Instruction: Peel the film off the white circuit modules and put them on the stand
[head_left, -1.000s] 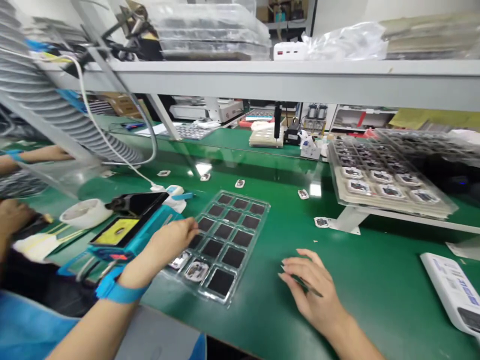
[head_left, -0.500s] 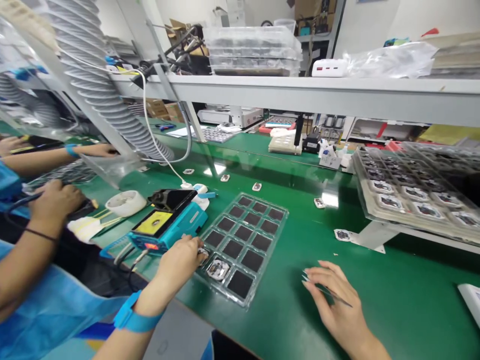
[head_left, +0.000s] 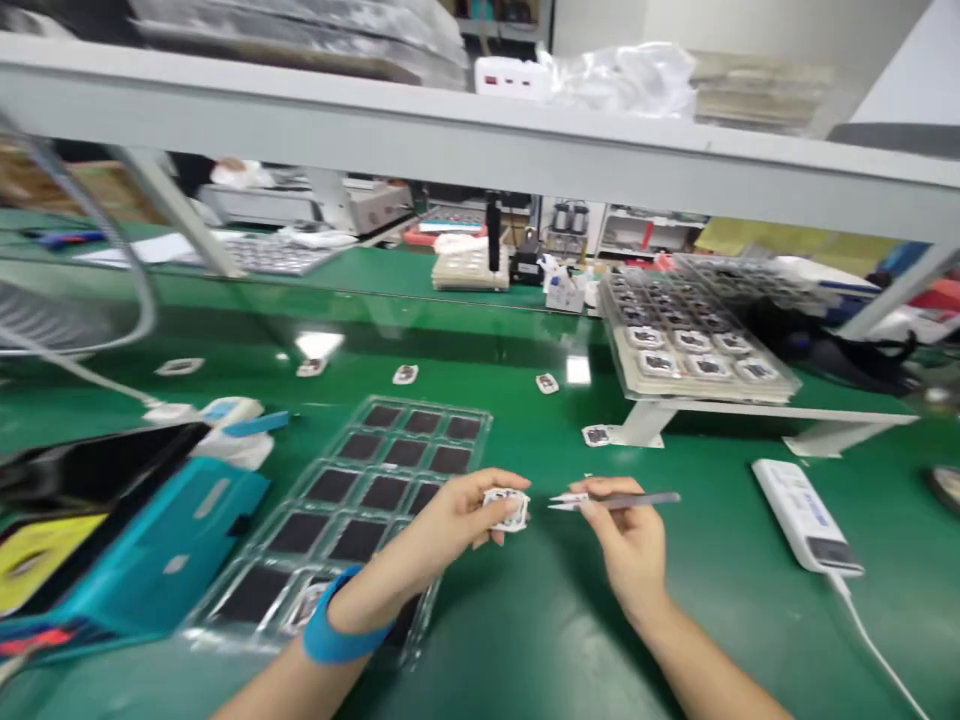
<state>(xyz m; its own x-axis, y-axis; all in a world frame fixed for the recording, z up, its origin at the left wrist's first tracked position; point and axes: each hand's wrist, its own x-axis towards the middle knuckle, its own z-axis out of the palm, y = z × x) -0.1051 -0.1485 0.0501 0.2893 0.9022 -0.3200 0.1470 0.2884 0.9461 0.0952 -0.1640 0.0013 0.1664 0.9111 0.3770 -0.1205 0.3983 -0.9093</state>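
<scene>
Pinched between the thumb and fingers of my left hand [head_left: 454,520] is a small white square-framed electronic part [head_left: 507,510], held above the green bench. A blue band circles the left wrist. My right hand [head_left: 628,550] grips metal tweezers [head_left: 641,498]; their tips point left at the part, a short gap away from it. Under and beside my left forearm lies a clear plastic tray [head_left: 331,487] with dark pads in its compartments. One similar part [head_left: 307,605] sits in a near compartment, partly covered by the wristband.
Several loose parts, one a white frame [head_left: 406,374], lie along the bench's back. At right, filled trays [head_left: 709,365] rest on a raised stand [head_left: 645,422]. A white corded device [head_left: 806,515] lies right; a teal boxed unit [head_left: 169,545] stands left. A shelf [head_left: 450,125] crosses above.
The left hand has lifted a part out of the tray and brought it right, before me. My right hand has raised the tweezers toward it. The view has swung right.
</scene>
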